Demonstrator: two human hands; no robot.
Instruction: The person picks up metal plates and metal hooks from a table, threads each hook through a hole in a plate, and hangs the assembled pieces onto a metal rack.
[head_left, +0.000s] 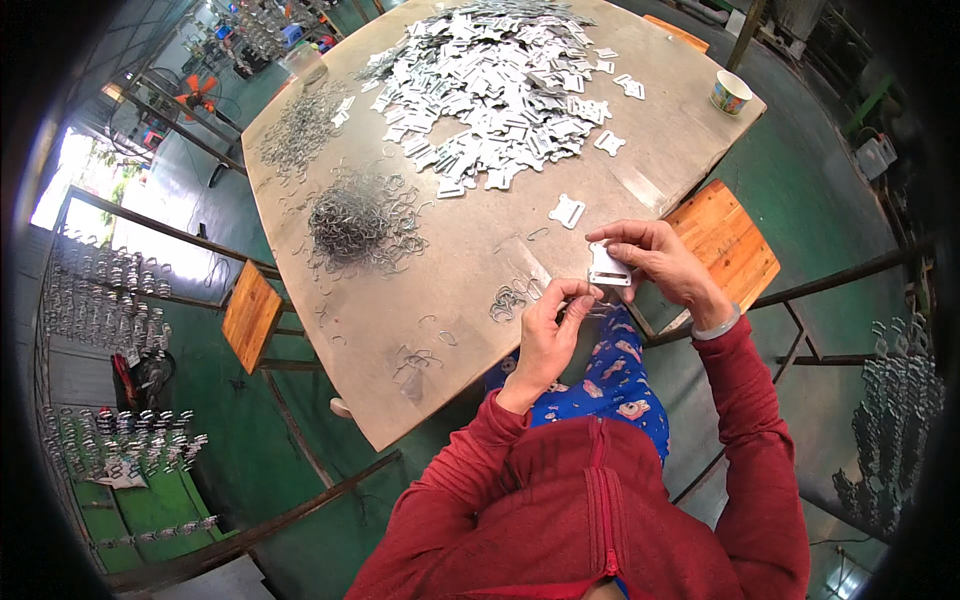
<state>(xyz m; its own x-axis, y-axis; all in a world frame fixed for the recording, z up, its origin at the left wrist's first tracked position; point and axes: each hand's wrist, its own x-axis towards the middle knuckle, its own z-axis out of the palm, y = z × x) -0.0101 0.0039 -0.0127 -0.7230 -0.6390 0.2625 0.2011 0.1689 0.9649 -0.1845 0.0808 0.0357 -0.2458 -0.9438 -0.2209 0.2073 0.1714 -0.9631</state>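
Note:
My right hand (662, 262) grips a small white-silver metal plate (606, 267) with a slot near its lower edge, held above the near right edge of the table. My left hand (552, 338) is closed in a pinch by the plate's lower left corner; what its fingertips hold is too small to make out. Beside my left hand lies a small cluster of bent wire hooks (507, 303). One loose slotted plate (567, 211) rests on the tabletop beyond my hands.
On the table (470, 235) are a big heap of slotted plates (490, 90), a dark pile of wire hooks (350, 222) and a paper cup (731, 92). Wooden stools (725, 245) stand at the sides. Racks of hanging metal parts (895, 420) flank me.

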